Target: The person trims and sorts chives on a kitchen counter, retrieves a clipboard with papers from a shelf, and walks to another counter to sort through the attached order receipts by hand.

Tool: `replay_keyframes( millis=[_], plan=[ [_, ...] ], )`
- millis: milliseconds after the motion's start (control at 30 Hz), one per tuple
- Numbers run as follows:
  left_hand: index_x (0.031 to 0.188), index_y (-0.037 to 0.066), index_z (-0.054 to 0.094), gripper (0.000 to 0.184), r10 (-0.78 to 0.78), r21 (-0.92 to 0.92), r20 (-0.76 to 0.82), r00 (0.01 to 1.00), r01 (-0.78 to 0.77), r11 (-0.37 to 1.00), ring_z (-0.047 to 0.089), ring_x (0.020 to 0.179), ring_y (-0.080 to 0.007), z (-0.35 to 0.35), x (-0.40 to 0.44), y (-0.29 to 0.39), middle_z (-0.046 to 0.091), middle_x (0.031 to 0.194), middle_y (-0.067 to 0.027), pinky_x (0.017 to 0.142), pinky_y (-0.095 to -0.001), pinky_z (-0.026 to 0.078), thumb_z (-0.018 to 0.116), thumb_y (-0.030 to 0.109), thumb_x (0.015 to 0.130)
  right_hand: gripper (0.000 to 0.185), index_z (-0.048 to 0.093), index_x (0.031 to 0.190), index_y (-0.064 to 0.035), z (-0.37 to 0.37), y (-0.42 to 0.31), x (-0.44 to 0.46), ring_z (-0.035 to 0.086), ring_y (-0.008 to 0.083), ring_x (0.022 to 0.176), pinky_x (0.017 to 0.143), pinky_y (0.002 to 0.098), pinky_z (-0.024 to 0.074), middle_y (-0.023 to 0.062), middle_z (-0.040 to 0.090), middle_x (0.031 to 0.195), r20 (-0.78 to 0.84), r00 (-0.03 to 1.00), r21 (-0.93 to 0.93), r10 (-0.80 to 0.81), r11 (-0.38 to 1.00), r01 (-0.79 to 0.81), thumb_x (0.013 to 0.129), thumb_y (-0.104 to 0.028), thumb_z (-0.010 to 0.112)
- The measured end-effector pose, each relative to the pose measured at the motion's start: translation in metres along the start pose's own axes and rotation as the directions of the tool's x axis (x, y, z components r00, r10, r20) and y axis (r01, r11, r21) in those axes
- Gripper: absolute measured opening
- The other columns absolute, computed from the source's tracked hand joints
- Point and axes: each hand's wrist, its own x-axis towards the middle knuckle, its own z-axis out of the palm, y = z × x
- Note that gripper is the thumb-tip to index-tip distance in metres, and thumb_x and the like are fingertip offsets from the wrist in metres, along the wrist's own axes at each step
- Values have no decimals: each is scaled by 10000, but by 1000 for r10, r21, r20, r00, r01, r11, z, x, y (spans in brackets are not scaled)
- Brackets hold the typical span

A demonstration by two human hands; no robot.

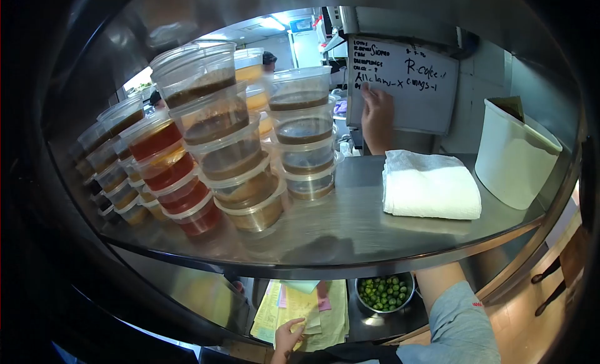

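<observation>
My right hand (377, 114) reaches past the back of the steel shelf to a whiteboard (428, 104) with handwriting in black. Its fingers are closed at the lower left lines of writing; what they hold, if anything, I cannot make out. Below the shelf, my left hand (289, 336) lies loosely over a pile of papers (334, 314), yellow with some pink and green slips. Its fingers are slightly bent and apart, and nothing shows in them. To the right of the papers stands a metal pot (409, 294) of small green citrus fruits (382, 292).
Stacked lidded plastic tubs of brown (302, 145), red (181, 176) and orange sauce crowd the shelf's (350, 232) left half. Folded white paper towels (431, 186) and a white tub (515, 157) stand at right. Another person's head (269, 60) shows far behind.
</observation>
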Motion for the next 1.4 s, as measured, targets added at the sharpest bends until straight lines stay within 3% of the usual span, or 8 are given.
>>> replay_keyframes(
  millis=[167,267,367,567,767,1067,1167,1400],
  plan=[
    [1070,90,690,251,5,14,14,1000,-5,1000,618,505,-101,0,2,-4,638,640,-56,481,-208,491,664,126,822,442,593,1215,-124,5,-12,-3,510,292,914,839,376,434,112,558,975,85,996,50,-18,999,14,798,23,598],
    [1076,87,686,255,3,-16,19,1000,-3,1000,620,501,-103,-3,3,-4,638,641,-56,477,-206,491,665,128,825,484,575,1254,-168,-5,7,0,503,289,934,852,375,425,112,559,1007,-28,1000,102,7,995,-4,807,16,595],
    [1078,86,684,256,16,-14,22,1000,-15,1000,623,505,-104,-2,3,-2,638,641,-56,475,-208,491,666,130,826,468,563,1241,-138,-33,31,-5,489,320,995,860,445,430,116,528,1074,-181,978,-36,107,993,-115,796,-1,606],
    [1072,87,686,252,-2,22,39,999,1,1000,622,506,-102,-4,6,-5,634,633,-53,476,-215,494,670,138,826,527,534,1270,-175,-40,66,-29,483,315,1012,857,432,437,93,515,1091,-82,983,-340,163,923,-182,779,-6,624],
    [1061,90,692,240,-3,22,37,999,2,1000,601,493,-88,-4,4,0,632,627,-43,478,-217,495,668,140,827,568,521,1294,-182,-30,72,-25,478,320,1028,881,437,419,101,498,1137,-75,988,-332,135,931,-152,766,5,614],
    [1059,114,697,232,14,33,41,999,-16,999,549,474,-62,-3,5,0,605,591,-16,451,-210,449,666,144,831,570,519,1305,-104,-22,78,-4,473,331,1051,914,436,380,126,499,1151,-85,996,-240,19,970,-39,758,53,547],
    [1057,116,699,230,-14,23,38,999,13,1000,542,469,-58,-3,3,5,597,576,-8,445,-209,438,667,146,831,570,532,1291,-84,-21,64,0,478,333,1047,916,431,381,131,505,1146,-98,992,-239,84,965,-106,743,74,528],
    [1050,123,704,236,34,58,16,999,-35,998,540,454,-60,-4,10,-10,609,577,-14,447,-213,437,675,165,820,599,514,1312,-99,-5,48,10,491,331,1019,893,429,397,147,515,1126,-86,996,-199,-7,980,-10,742,84,543]
  ],
)
